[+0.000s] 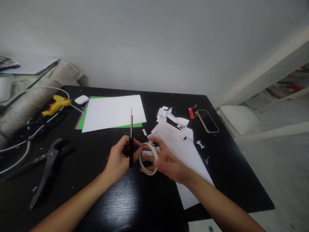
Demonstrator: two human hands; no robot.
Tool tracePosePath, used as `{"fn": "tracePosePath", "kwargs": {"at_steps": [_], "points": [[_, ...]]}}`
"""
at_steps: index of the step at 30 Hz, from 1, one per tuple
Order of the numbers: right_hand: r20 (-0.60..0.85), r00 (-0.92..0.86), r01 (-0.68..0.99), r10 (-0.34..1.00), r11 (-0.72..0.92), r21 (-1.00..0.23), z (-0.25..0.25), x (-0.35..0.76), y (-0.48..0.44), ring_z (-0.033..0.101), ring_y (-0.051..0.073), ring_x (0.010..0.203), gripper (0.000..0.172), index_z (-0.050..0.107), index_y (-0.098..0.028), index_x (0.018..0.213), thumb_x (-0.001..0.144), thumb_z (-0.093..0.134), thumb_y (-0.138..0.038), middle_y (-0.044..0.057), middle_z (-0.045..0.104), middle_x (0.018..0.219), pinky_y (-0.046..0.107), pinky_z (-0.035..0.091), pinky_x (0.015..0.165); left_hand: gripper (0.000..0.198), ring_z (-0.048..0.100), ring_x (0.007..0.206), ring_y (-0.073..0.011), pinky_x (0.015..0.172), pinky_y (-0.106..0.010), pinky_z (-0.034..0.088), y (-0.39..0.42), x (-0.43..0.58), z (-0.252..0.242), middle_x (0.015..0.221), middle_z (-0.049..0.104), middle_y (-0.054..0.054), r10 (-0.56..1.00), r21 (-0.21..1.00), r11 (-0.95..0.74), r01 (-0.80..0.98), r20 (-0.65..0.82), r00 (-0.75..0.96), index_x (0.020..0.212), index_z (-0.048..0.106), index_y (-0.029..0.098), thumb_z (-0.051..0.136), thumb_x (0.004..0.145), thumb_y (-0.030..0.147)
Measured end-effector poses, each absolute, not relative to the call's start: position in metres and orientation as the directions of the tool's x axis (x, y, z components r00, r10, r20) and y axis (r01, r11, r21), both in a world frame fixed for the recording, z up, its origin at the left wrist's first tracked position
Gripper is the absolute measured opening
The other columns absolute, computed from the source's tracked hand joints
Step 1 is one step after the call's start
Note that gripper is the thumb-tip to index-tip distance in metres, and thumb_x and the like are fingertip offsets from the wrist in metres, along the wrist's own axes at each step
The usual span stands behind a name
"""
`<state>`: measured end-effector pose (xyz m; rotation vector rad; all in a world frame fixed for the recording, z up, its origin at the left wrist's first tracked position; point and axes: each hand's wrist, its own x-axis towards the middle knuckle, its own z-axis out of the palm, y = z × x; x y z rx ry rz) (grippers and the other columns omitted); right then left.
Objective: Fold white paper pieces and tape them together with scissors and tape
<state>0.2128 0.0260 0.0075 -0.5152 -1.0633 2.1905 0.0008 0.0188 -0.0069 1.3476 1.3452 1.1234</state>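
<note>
My left hand (120,156) is closed around black-handled scissors (131,138), whose blades point up and away from me. A thin white ring that looks like a roll of tape (154,154) stands on edge between my hands. My right hand (169,162) grips its right side, fingers behind and thumb on the near rim. My left fingertips touch or nearly touch its left side. Just beyond my right hand lie a white sheet (190,174) and a folded, cut white paper piece (169,124). Small paper scraps (200,144) are scattered near them.
White paper (113,112) lies over green sheets at the back left. A yellow glue gun (58,103), a white mouse (81,99), cables and large pliers (49,161) occupy the left. A red lighter (191,113) and a phone (207,121) are at the right. A wall (145,48) rises behind the table.
</note>
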Motion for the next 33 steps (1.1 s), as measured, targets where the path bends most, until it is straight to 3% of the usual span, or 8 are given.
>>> {"fn": "tracePosePath", "kwargs": {"at_steps": [4,9,13,17,20,25,33], "points": [[-0.052,-0.658,-0.344,0.751,-0.362,-0.866,0.009,0.222,0.033,0.061,0.027,0.126,0.073,0.043,-0.042,0.142,0.085,0.087,-0.031,0.007,0.051,0.14,0.055,0.054,0.104,0.029,0.071,0.09,-0.0217,0.079,-0.033,0.058,0.023,-0.006,-0.005,0.101,0.074,-0.005,1.0,0.972,-0.03,0.232,0.026,0.018,0.1,0.065,0.021,0.08,0.083,0.039],[-0.05,-0.454,-0.249,0.889,-0.181,-0.952,0.02,0.245,0.053,0.056,0.034,0.135,0.1,0.027,-0.048,0.154,0.079,0.09,-0.031,0.01,0.05,0.147,0.059,0.056,0.103,0.034,0.061,0.069,-0.0163,0.063,-0.028,0.048,0.031,-0.019,0.0,0.08,0.068,0.0,1.0,0.908,-0.015,0.418,0.008,0.019,0.091,0.065,0.02,0.079,0.082,0.05],[-0.081,-0.305,-0.165,0.949,-0.137,-0.977,0.02,0.255,0.065,0.058,0.034,0.131,0.085,0.042,-0.042,0.148,0.079,0.09,-0.033,0.009,0.051,0.146,0.059,0.055,0.104,0.04,0.062,0.07,-0.0174,0.062,-0.028,0.047,0.028,-0.013,0.002,0.084,0.069,0.0,0.992,0.868,-0.016,0.496,-0.047,0.114,0.093,0.064,0.022,0.082,0.078,0.053],[-0.093,-0.21,-0.113,0.973,-0.119,-0.986,0.009,0.254,0.07,0.058,0.031,0.13,0.073,0.054,-0.034,0.138,0.076,0.091,-0.035,0.008,0.057,0.133,0.055,0.052,0.108,0.042,0.064,0.073,-0.0213,0.064,-0.03,0.047,0.019,0.004,0.0,0.085,0.07,-0.003,0.985,0.808,-0.035,0.588,-0.07,0.155,0.086,0.06,0.022,0.087,0.071,0.05],[-0.103,-0.231,-0.085,0.967,-0.125,-0.989,0.004,0.253,0.07,0.058,0.03,0.128,0.069,0.058,-0.033,0.133,0.074,0.092,-0.036,0.008,0.058,0.13,0.054,0.053,0.108,0.041,0.064,0.073,-0.0218,0.064,-0.03,0.046,0.016,0.011,-0.003,0.085,0.07,-0.003,0.987,0.795,-0.028,0.606,-0.075,0.144,0.083,0.057,0.023,0.086,0.073,0.051],[-0.077,-0.294,-0.074,0.953,-0.103,-0.992,0.009,0.253,0.066,0.056,0.029,0.13,0.066,0.057,-0.034,0.134,0.076,0.091,-0.033,0.008,0.052,0.143,0.052,0.053,0.108,0.032,0.061,0.068,-0.0182,0.061,-0.027,0.044,0.024,-0.005,0.0,0.079,0.067,0.0,0.989,0.792,-0.088,0.604,-0.004,0.149,0.089,0.061,0.022,0.072,0.087,0.051],[-0.029,-0.424,0.026,0.905,-0.02,-0.999,0.013,0.259,0.064,0.051,0.03,0.141,0.064,0.056,-0.038,0.136,0.081,0.089,-0.032,0.005,0.05,0.152,0.052,0.05,0.113,0.035,0.059,0.068,-0.0173,0.062,-0.028,0.043,0.039,-0.045,0.014,0.079,0.063,0.0,0.943,0.606,-0.284,0.743,0.037,0.33,0.086,0.059,0.02,0.07,0.088,0.054]]}}
